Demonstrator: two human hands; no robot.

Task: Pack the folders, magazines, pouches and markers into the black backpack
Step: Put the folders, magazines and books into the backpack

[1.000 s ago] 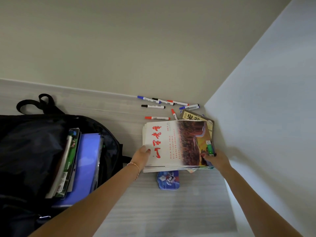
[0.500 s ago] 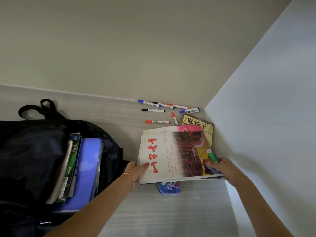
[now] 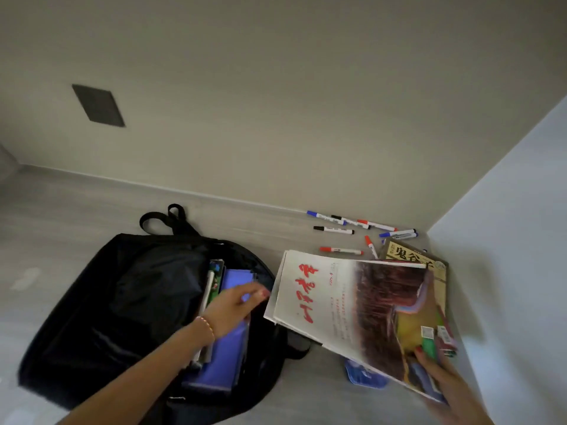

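The black backpack (image 3: 129, 305) lies open on the grey table, with a blue folder (image 3: 228, 348) and other flat items standing inside. My left hand (image 3: 234, 311) hovers over the opening with relaxed fingers near the folder, holding nothing. My right hand (image 3: 441, 375) grips the near right corner of a stack of magazines (image 3: 352, 311), lifted and tilted beside the bag. A yellow-covered book (image 3: 414, 256) lies behind the stack. A blue pouch (image 3: 365, 377) peeks out beneath the stack. Several markers (image 3: 340, 250) lie scattered near the back wall.
The table sits in a corner, with a beige wall behind and a white wall (image 3: 506, 271) close on the right. A dark panel (image 3: 98, 105) is set in the back wall. The backpack's handle loop (image 3: 162, 219) points toward the wall.
My left hand let go of the magazines and moved left over the backpack's opening. My right hand alone lifted the stack and swung it toward the bag. The view shifted left.
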